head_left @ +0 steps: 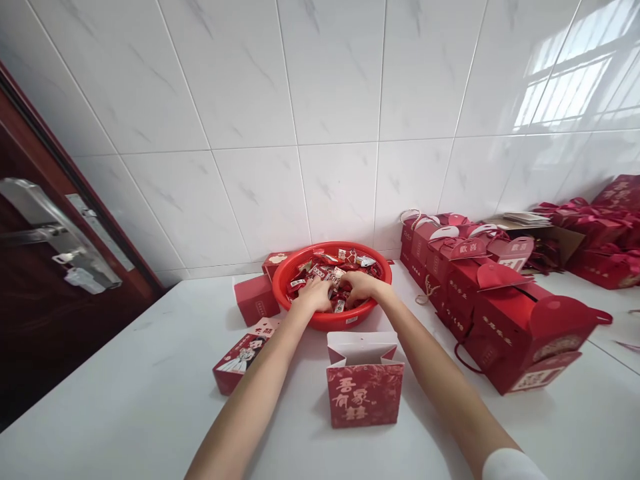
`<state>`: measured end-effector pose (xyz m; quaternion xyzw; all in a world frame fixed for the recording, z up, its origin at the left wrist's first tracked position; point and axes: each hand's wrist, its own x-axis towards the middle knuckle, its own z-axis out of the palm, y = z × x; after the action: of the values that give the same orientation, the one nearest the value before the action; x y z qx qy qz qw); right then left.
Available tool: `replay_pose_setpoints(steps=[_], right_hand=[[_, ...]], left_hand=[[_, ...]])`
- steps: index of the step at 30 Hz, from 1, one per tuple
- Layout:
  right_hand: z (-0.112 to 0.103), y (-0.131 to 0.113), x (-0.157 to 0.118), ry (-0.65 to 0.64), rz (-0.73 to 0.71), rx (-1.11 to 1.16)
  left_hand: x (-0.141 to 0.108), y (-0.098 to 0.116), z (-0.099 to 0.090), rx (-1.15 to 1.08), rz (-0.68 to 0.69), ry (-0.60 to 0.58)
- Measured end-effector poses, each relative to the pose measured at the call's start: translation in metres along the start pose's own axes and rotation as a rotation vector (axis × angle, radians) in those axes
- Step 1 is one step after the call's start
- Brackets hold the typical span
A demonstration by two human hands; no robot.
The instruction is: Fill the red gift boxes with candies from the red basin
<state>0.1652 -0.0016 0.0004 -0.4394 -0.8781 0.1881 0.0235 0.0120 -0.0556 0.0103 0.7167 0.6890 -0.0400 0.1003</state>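
Observation:
Both my hands reach into a red plastic basket [383, 273] filled with small wrapped sweets [325, 257]. My left hand [316, 293] rests on the sweets at the near left, its fingers bent and partly apart. To its right, my right hand [361, 287] arches down into the heap, a gap showing between thumb and fingers. The fingertips of both are partly hidden among the wrappers. Between my forearms stands a red gift box [365, 397] with pale lettering, upright, its top open and its white inside showing.
Left of the basket are a plain red box [257, 299] and a box with a printed couple [245, 357]. Rows of red handled boxes [493, 323] line the right, with ribboned boxes [607, 257] beyond. A tiled wall [340, 193] closes the back; a door [35, 300] stands left.

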Motion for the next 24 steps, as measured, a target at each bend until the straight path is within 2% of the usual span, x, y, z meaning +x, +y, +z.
replay_pose_setpoints(steps=[6, 16, 21, 24], right_hand=[[-0.001, -0.006, -0.004, 0.027, 0.042, -0.073], [0.002, -0.001, -0.004, 0.131, 0.093, -0.080], [0.002, -0.002, -0.006, 0.063, 0.000, -0.108], [0.004, -0.005, -0.008, 0.007, -0.043, -0.164]], left_hand=[[-0.003, 0.001, 0.001, 0.004, -0.047, -0.010], [-0.002, 0.006, 0.001, 0.049, 0.084, -0.109], [0.005, 0.005, 0.002, 0.017, 0.077, -0.219], [0.009, 0.002, 0.004, -0.006, 0.077, -0.233]])
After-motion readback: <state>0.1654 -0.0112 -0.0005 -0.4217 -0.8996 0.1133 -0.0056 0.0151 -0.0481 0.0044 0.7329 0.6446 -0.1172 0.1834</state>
